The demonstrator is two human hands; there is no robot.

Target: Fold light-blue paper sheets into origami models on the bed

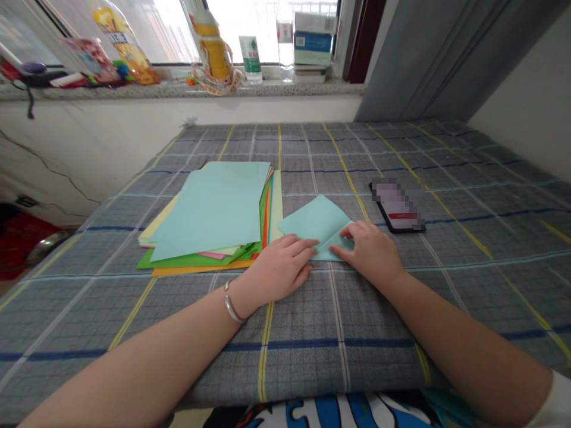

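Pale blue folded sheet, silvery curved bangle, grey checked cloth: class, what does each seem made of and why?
Pale blue folded sheet: apparently matt paper, by its straight crease.
Silvery curved bangle: probably polished metal, given its shine.
Grey checked cloth: dull woven fabric, by its threaded texture; fibre unclear.

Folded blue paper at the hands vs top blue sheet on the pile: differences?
Size: the folded paper looks smaller than the top sheet.
Support: the folded paper lies on the checked cloth; the top sheet lies on the pile.
Contact: left hand and right hand touch the folded paper, not the top sheet.
Shared: light blue color.
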